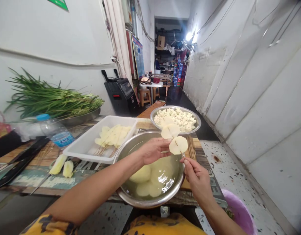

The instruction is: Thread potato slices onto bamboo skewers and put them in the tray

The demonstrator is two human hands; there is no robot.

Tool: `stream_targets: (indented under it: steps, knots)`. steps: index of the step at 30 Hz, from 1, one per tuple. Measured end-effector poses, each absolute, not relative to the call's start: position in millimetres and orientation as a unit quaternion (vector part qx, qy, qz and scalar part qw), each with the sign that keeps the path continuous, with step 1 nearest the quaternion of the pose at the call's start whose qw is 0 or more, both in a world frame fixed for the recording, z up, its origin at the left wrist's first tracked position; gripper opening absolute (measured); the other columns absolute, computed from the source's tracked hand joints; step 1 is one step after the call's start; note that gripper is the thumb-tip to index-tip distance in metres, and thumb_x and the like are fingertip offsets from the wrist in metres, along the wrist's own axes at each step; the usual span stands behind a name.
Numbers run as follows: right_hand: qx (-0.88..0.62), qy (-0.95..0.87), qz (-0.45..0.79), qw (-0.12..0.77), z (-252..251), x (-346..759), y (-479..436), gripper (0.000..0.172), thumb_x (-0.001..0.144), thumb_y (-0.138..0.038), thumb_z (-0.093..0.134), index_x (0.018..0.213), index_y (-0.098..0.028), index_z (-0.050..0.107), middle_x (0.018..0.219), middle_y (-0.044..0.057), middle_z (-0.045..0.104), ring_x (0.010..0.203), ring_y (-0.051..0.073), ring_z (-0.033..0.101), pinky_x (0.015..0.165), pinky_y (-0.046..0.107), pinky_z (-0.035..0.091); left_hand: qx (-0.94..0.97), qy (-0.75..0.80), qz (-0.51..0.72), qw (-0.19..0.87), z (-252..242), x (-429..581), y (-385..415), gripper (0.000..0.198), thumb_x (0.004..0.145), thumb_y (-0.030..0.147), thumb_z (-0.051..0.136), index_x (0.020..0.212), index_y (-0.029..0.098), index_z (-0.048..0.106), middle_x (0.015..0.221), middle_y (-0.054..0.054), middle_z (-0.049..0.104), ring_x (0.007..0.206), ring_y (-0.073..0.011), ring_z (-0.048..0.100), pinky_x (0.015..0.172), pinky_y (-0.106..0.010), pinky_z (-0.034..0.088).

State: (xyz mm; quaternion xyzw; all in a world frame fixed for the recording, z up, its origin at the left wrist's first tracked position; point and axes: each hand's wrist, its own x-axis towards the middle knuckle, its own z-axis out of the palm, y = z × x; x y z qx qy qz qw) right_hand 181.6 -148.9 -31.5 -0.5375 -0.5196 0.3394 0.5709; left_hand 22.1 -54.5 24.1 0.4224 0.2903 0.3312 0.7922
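My left hand [152,149] is closed, pinching pale potato slices [177,144] that sit on a thin wooden skewer [182,154]. A second slice [170,131] is threaded just above the first. My right hand [198,178] pinches the skewer's lower end, fingers closed around it. Both hands hover over a steel bowl [142,200] holding water and several potato slices [150,181]. Behind it a white plastic tray [89,140] holds several finished skewers of slices [113,135].
A steel bowl of white cauliflower pieces [176,119] stands at the back. Loose skewers [191,147] lie on the table to the right. A water bottle [56,130], a pan of green chives [52,99] and two vegetable pieces [63,166] sit left. A purple bucket [239,213] stands on the floor.
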Motion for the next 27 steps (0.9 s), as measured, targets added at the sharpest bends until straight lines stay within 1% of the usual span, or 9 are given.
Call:
stream_targets:
  steps: [3,6,9,13,17,20,23,25,27]
  knots:
    - [-0.562,-0.549,0.279,0.552,-24,180,-148,0.03,0.085,-0.038,0.05,0.09,-0.015,0.068,0.06,0.002,0.059,0.054,0.015,0.053,0.047,0.023,0.04,0.437,0.307,0.322,0.782,22,26,-58,0.029,0.065,0.031,0.073,0.087,0.013,0.069,0.093,-0.013,0.067,0.083,-0.0166,0.061,0.079,-0.031,0.044]
    - [-0.564,-0.592,0.252,0.518,-20,179,-149,0.028,0.086,-0.036,0.049,0.09,-0.016,0.069,0.067,0.004,0.064,0.063,0.018,0.058,0.055,0.025,0.044,0.475,0.34,0.368,0.723,20,29,-60,0.031,0.061,0.032,0.075,0.082,0.009,0.071,0.086,-0.013,0.068,0.079,-0.0173,0.06,0.078,-0.032,0.044]
    - [-0.566,-0.619,0.237,0.49,-20,178,-152,0.029,0.088,-0.033,0.045,0.093,-0.016,0.068,0.065,0.004,0.064,0.06,0.018,0.058,0.053,0.025,0.043,0.482,0.355,0.381,0.704,20,30,-61,0.031,0.061,0.033,0.075,0.079,0.008,0.071,0.081,-0.013,0.068,0.075,-0.0167,0.059,0.076,-0.031,0.045]
    - [-0.573,-0.624,0.186,0.498,-19,175,-156,0.027,0.088,-0.032,0.044,0.085,-0.017,0.066,0.066,0.004,0.062,0.055,0.017,0.054,0.054,0.025,0.041,0.473,0.351,0.368,0.72,23,29,-63,0.028,0.06,0.031,0.075,0.077,0.009,0.072,0.08,-0.012,0.068,0.07,-0.0143,0.058,0.071,-0.029,0.044]
    - [-0.567,-0.583,0.244,0.529,-17,172,-155,0.026,0.086,-0.036,0.047,0.082,-0.017,0.065,0.055,-0.001,0.05,0.047,0.014,0.044,0.046,0.024,0.035,0.475,0.356,0.369,0.715,25,28,-64,0.026,0.06,0.03,0.076,0.074,0.009,0.072,0.077,-0.011,0.067,0.064,-0.0115,0.054,0.065,-0.026,0.042]
    - [-0.527,-0.512,0.396,0.551,-15,171,-153,0.028,0.083,-0.042,0.051,0.083,-0.017,0.062,0.046,-0.008,0.03,0.039,0.009,0.026,0.038,0.021,0.021,0.475,0.351,0.367,0.718,26,27,-64,0.025,0.06,0.03,0.076,0.073,0.01,0.072,0.078,-0.01,0.067,0.064,-0.0107,0.054,0.065,-0.026,0.041]
    - [-0.483,-0.447,0.509,0.555,-13,171,-151,0.03,0.081,-0.045,0.052,0.083,-0.016,0.061,0.046,-0.011,0.02,0.037,0.006,0.014,0.036,0.019,0.014,0.473,0.35,0.369,0.72,25,28,-64,0.024,0.06,0.029,0.076,0.074,0.01,0.072,0.079,-0.01,0.067,0.066,-0.011,0.054,0.066,-0.026,0.041]
    - [-0.498,-0.47,0.468,0.558,-12,171,-152,0.029,0.082,-0.043,0.051,0.084,-0.016,0.062,0.045,-0.01,0.023,0.036,0.007,0.018,0.035,0.019,0.017,0.477,0.347,0.369,0.718,25,28,-64,0.024,0.061,0.03,0.075,0.074,0.01,0.072,0.077,-0.009,0.067,0.065,-0.0104,0.053,0.064,-0.025,0.041]
    - [-0.525,-0.534,0.344,0.566,-10,171,-154,0.025,0.082,-0.038,0.051,0.082,-0.017,0.064,0.048,-0.005,0.039,0.041,0.01,0.035,0.041,0.022,0.03,0.488,0.342,0.365,0.715,26,27,-65,0.023,0.062,0.03,0.074,0.073,0.01,0.072,0.075,-0.009,0.066,0.064,-0.0096,0.052,0.063,-0.024,0.041]
